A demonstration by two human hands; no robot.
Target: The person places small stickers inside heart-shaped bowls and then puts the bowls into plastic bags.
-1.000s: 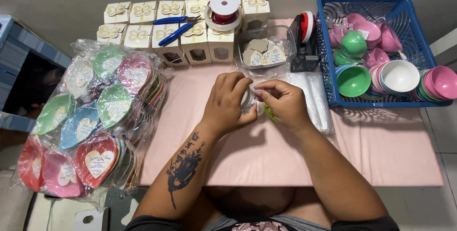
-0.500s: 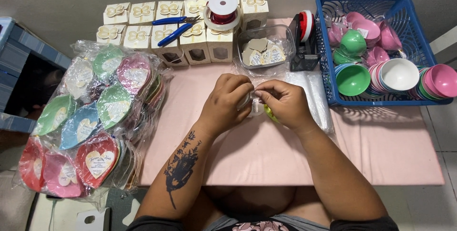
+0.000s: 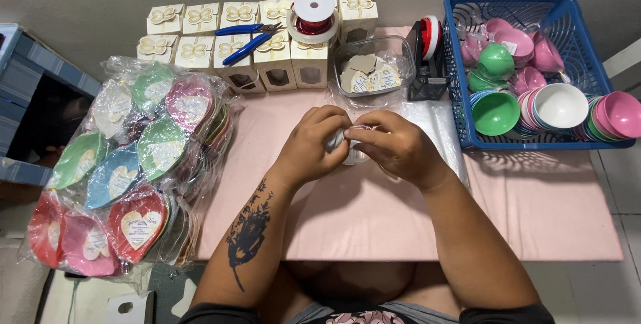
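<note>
A blue plastic basket point(image 3: 461, 90) at the right holds pink, green and white bowls point(image 3: 559, 105). Cream gift boxes point(image 3: 234, 53) line the far edge of the pink table point(image 3: 534, 210), with blue-handled pliers point(image 3: 248, 38), a red ribbon spool point(image 3: 313, 15) and a clear tub of heart tags point(image 3: 371, 73) among them. Bagged heart-shaped dishes point(image 3: 123, 164) pile up at the left.

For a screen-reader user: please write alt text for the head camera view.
Over a pink table, the left hand and right hand pinch a small clear-wrapped item. Wrapped heart-shaped dishes lie left, a blue basket of bowls right, cream gift boxes behind.
</note>
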